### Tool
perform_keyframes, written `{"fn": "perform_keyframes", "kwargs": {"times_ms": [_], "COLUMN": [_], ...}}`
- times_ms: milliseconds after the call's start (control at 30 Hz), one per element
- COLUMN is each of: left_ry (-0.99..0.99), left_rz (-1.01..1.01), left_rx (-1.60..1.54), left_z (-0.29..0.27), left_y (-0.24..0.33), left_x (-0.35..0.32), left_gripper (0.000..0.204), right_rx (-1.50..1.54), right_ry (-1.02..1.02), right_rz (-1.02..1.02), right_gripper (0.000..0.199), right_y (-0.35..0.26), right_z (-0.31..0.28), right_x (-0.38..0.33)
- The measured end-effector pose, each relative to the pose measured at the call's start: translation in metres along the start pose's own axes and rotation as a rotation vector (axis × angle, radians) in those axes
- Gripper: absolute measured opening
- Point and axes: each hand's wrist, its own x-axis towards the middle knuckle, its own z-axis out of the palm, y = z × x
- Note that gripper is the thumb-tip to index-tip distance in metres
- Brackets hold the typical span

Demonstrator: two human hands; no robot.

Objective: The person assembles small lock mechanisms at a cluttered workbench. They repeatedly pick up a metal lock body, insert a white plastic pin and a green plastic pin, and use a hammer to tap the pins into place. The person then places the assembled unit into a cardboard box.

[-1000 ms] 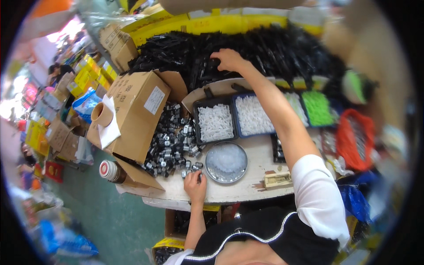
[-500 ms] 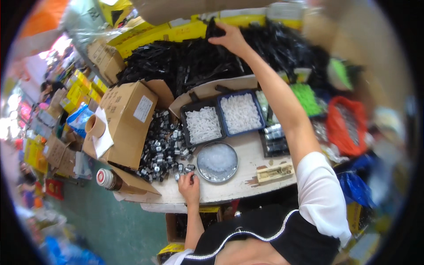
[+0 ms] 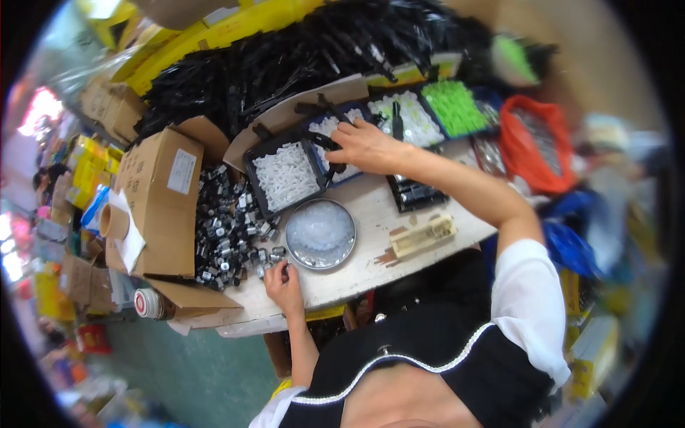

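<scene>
My right hand (image 3: 371,148) is over the blue-rimmed tray (image 3: 362,110) of white plastic pieces. Its fingers are closed on black plastic parts (image 3: 327,141), which stick out to the left and below. My left hand (image 3: 283,287) rests at the table's near edge, beside a heap of small black-and-silver cylindrical parts (image 3: 232,228). Its thumb and fingers are pinched together, and what they hold, if anything, is hidden. Between the hands stands a round metal dish (image 3: 320,234) with a whitish, translucent content. A black tray (image 3: 285,177) of small white pieces is behind the dish.
A large cardboard box (image 3: 160,196) stands left, with a jar (image 3: 151,304) below it. Long black parts (image 3: 285,68) pile up along the back. Green pieces (image 3: 454,107), a red bag (image 3: 535,143) and a cream-coloured block fixture (image 3: 424,237) are on the right.
My right hand has come down from the black pile at the back to the white-piece trays, bringing black parts. My left hand stays by the cylinder heap. The whole view has shifted and turned.
</scene>
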Motion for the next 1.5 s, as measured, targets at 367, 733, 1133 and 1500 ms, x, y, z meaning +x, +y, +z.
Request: {"fn": "perform_keyframes", "kwargs": {"times_ms": [367, 733, 1133, 1500], "left_ry": [0.041, 0.222, 0.209, -0.104], "left_rz": [-0.051, -0.163, -0.400, -0.481], "left_rx": [-0.103, -0.245, -0.810, -1.002], "left_z": [-0.001, -0.002, -0.001, 0.026], "left_y": [0.005, -0.016, 0.013, 0.104], "left_x": [0.001, 0.002, -0.016, -0.033], "left_gripper": [0.013, 0.022, 0.019, 0.017], "right_rx": [0.056, 0.804, 0.243, 0.252], "right_ry": [-0.260, 0.146, -0.223, 0.105], "right_rz": [0.402, 0.520, 0.657, 0.462], "right_gripper": [0.046, 0.022, 0.013, 0.028], "right_y": [0.067, 0.033, -0.063, -0.124], "right_z": [0.017, -0.066, -0.115, 0.006], "right_x": [-0.021, -0.060, -0.203, -0.199]}}
